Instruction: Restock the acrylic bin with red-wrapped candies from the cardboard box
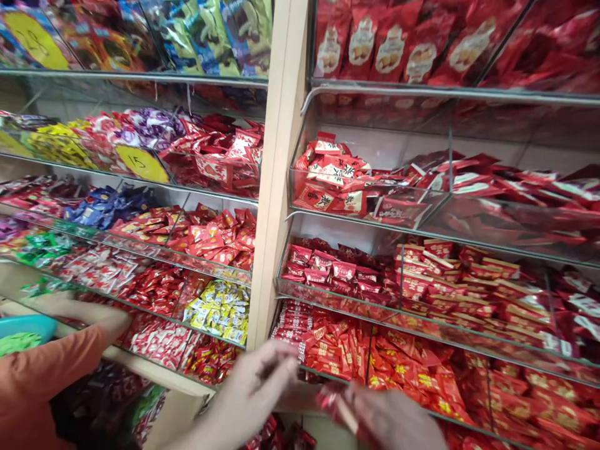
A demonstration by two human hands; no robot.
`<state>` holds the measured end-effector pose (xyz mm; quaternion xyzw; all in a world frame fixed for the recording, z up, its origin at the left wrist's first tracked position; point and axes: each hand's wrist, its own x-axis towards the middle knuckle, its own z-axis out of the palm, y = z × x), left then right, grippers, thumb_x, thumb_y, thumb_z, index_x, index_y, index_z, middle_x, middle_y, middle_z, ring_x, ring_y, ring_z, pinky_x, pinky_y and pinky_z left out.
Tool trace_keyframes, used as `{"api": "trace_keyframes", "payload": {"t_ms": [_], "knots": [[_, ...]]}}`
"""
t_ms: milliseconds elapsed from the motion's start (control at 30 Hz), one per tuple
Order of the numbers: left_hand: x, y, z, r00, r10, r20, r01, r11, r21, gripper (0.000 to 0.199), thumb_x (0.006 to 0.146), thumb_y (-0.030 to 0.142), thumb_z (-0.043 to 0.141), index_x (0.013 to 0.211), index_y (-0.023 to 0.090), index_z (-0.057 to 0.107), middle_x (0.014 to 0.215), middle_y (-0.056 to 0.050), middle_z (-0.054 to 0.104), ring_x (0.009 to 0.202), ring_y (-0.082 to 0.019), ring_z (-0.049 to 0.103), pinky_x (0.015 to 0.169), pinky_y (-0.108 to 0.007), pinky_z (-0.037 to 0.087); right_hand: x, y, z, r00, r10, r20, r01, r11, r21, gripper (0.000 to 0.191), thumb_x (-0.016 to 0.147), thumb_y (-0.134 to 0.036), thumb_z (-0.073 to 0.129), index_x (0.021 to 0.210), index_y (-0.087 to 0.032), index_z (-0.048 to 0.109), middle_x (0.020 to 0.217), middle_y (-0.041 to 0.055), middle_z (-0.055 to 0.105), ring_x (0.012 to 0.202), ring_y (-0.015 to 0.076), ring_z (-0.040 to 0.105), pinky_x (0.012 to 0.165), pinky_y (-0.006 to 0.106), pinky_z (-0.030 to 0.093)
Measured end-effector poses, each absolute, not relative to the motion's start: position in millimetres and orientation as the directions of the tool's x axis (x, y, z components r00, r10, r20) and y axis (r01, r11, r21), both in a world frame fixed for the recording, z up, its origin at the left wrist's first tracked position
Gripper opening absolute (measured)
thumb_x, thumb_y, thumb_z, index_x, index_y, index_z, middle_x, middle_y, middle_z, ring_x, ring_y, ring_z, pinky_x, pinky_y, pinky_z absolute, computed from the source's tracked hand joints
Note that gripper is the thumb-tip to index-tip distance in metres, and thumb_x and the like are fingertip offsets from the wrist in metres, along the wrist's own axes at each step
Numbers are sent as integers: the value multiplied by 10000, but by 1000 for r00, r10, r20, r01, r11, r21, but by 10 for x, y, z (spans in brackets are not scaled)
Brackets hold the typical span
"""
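My left hand is in front of the wooden divider, slightly blurred, with thumb and fingers stretched out and apart. Its fingertips overlap the edge of a bin of red checkered packets; whether they touch is unclear. Lower right, my right hand is closed on a dark red wrapped packet with a pale strip along it, smeared by motion. Just beyond that hand lie bright red packets in a low bin.
Clear-fronted shelves of wrapped sweets fill both sides of the wooden post. Yellow price tags hang at left. Another person's arm in an orange sleeve reaches in at left, near a turquoise basin. An open cardboard box is below.
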<state>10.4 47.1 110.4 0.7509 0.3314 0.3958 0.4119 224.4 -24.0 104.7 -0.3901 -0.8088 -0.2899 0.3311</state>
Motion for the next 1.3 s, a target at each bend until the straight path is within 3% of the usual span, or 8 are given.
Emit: {"api": "trace_keyframes", "payload": {"t_ms": [67, 100, 200, 367, 667, 933, 1067, 1300], "knots": [[93, 740, 1421, 200, 538, 819, 319, -826, 465, 235, 747, 224, 520, 982, 235, 514, 950, -47, 566, 919, -185, 524, 825, -373, 399, 2350, -97, 1442, -452, 420, 787, 856, 453, 250, 251, 798, -177, 426, 1004, -213, 564, 830, 33, 679, 713, 130, 619, 627, 215, 499], [104, 901, 1571, 95, 351, 932, 416, -864, 283, 357, 712, 195, 558, 1056, 242, 474, 1046, -64, 522, 1005, -209, 474, 887, -412, 351, 2390, 13, 1630, -426, 401, 811, 875, 411, 257, 255, 792, -180, 437, 1018, -193, 555, 895, 54, 663, 806, 149, 602, 705, 251, 489], [200, 1381, 1879, 18, 107, 994, 575, -814, 77, 639, 657, 221, 611, 1217, 205, 304, 1238, -137, 346, 1155, -268, 326, 954, -473, 270, 2430, 476, 2080, -343, 440, 830, 936, 235, 262, 220, 805, -220, 414, 948, -151, 566, 952, 93, 626, 879, 181, 559, 772, 295, 445], [323, 1749, 1902, 41, 28, 999, 630, -777, -4, 588, 710, 134, 524, 1235, 244, 281, 1321, -121, 206, 1209, -269, 254, 955, -463, 284, 2357, 1259, 2413, -221, 761, 610, 935, -11, 353, 269, 843, -224, 302, 813, -140, 556, 801, 113, 623, 751, 205, 573, 633, 286, 415], [290, 1705, 1854, 76, 69, 995, 621, -784, 7, 489, 732, 111, 488, 1185, 244, 362, 1340, -104, 163, 1217, -261, 252, 953, -450, 302, 2414, 1641, 2458, -154, 925, 347, 931, 18, 365, 216, 779, -243, 415, 838, -131, 591, 836, 134, 638, 783, 214, 583, 626, 271, 389], [290, 1703, 1838, 75, 71, 995, 616, -788, 10, 447, 727, 110, 491, 1148, 232, 401, 1337, -101, 170, 1210, -266, 263, 953, -453, 305, 2503, 1755, 2457, -274, 916, 292, 943, 196, 270, 253, 737, -206, 445, 950, -147, 570, 980, 102, 614, 891, 175, 549, 717, 230, 376], [287, 1702, 1842, 80, 68, 994, 605, -796, 5, 443, 730, 113, 487, 1145, 240, 397, 1341, -95, 161, 1213, -266, 258, 951, -463, 305, 2534, 1792, 2437, -232, 952, 201, 956, 185, 227, 257, 757, -186, 411, 901, -174, 624, 970, 93, 631, 893, 166, 555, 740, 224, 373], [305, 1695, 1842, 72, 87, 994, 603, -797, 26, 391, 738, 114, 478, 1105, 241, 432, 1347, -79, 155, 1218, -260, 253, 954, -463, 302, 2556, 1810, 2508, -176, 966, 187, 982, 158, 105, 411, 679, -110, 445, 1070, -165, 559, 1115, 75, 572, 994, 190, 518, 799, 237, 382]]}}
